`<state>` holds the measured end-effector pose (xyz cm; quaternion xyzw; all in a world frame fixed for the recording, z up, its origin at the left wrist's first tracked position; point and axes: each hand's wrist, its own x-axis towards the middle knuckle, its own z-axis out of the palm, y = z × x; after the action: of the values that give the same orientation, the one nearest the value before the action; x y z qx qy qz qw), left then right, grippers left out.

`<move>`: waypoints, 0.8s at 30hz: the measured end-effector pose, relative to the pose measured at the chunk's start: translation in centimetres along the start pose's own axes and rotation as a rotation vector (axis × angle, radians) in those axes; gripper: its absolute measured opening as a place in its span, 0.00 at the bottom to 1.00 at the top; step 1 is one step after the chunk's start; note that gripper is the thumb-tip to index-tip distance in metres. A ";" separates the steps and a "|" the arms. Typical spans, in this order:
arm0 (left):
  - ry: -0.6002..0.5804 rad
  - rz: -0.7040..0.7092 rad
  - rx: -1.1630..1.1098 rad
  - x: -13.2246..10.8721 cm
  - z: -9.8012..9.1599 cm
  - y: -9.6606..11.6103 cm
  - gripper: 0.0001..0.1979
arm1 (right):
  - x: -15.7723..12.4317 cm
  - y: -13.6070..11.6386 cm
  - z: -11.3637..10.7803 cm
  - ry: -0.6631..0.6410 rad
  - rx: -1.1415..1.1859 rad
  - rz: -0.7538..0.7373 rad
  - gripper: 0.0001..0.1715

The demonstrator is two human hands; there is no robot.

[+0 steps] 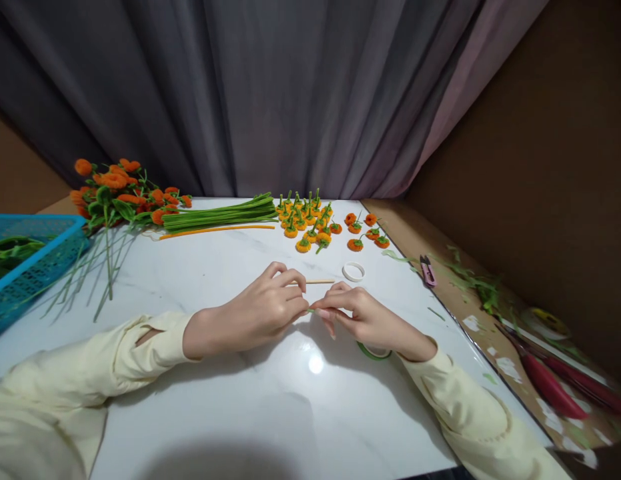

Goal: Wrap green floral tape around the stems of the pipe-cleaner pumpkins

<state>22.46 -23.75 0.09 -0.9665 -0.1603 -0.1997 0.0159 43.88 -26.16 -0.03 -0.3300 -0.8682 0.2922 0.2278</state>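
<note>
L hand (267, 308) & R hand (359, 315) both pinched a slim, lt-green strip (311, 310), mostly hidden, only a short bit visible btwn fingertips, over the white worktop (205, 420).

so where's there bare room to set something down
Widest: the near table, between the left sleeve and right sleeve. Another: between the orange stick and left hand. Crowded: the back, with green stems and flowers; the right side, with red tool and scraps.
</note>
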 end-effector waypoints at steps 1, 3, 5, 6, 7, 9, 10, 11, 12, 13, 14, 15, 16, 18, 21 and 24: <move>-0.004 -0.010 -0.026 0.0 0.0 0.0 0.12 | -0.1 0.0 0.1 0.002 -0.045 -0.032 0.16; -0.027 -0.060 -0.116 0.2 0.0 -0.1 0.12 | -0.2 0.1 0.3 0.007 -0.165 -0.095 0.13; -0.066 -0.138 -0.222 0.3 -0.1 -0.3 0.12 | -0.3 0.3 0.8 0.027 -0.318 -0.155 0.13; -0.083 -0.183 -0.273 0.3 -0.1 -0.5 0.11 | -0.3 0.4 1.0 0.047 -0.401 -0.185 0.13; -0.101 -0.231 -0.322 0.4 -0.1 -0.7 0.10 | -0.2 0.4 1.3 0.072 -0.487 -0.216 0.14; -0.139 -0.340 -0.430 0.5 -0.2 -1.1 0.07 | -0.1 0.5 1.8 0.132 -0.661 -0.279 0.16; -0.167 -0.405 -0.497 0.6 -0.2 -1.4 0.07 | 0.0 0.5 2.0 0.160 -0.744 -0.310 0.17; -0.203 -0.474 -0.572 0.7 -0.3 -1.7 0.07 | 0.0 0.4 2.1 0.184 -0.819 -0.342 0.17; -0.250 -0.543 -0.652 0.8 -0.4 -1.9 0.07 | 0.1 0.4 2.2 0.203 -0.881 -0.375 0.17; -0.298 -0.605 -0.733 0.9 -0.6 -2.2 0.07 | 0.1 0.3 2.2 0.216 -0.931 -0.408 0.16; -0.344 -0.654 -0.813 1.0 -0.7 -2.4 0.08 | 0.2 0.2 2.2 0.226 -0.971 -0.442 0.16; -0.386 -0.686 -0.889 1.0 -0.8 -2.6 0.08 | 0.2 0.1 2.2 0.234 -1.001 -0.477 0.15; -0.425 -0.703 -0.962 1.1 -0.9 -2.8 0.08 | 0.2 0.1 2.2 0.240 -1.027 -0.511 0.14; -0.476 -0.708 -1.093 1.1 -0.9 -3.2 0.09 | 0.1 0.1 2.2 0.251 -1.071 -0.564 0.13; -0.518 -0.669 -1.144 1.1 -0.7 -3.6 0.09 | 0.0 0.3 2.4 0.251 -1.095 -0.588 0.13; -0.463 -0.568 -0.871 0.9 -0.4 -3.2 0.09 | 0.0 0.6 2.8 0.217 -1.019 -0.529 0.14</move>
<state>22.10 -20.43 0.69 -0.8214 -0.3160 -0.0265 -0.4740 42.51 -26.78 -2.43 -0.1981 -0.9239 -0.2646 0.1929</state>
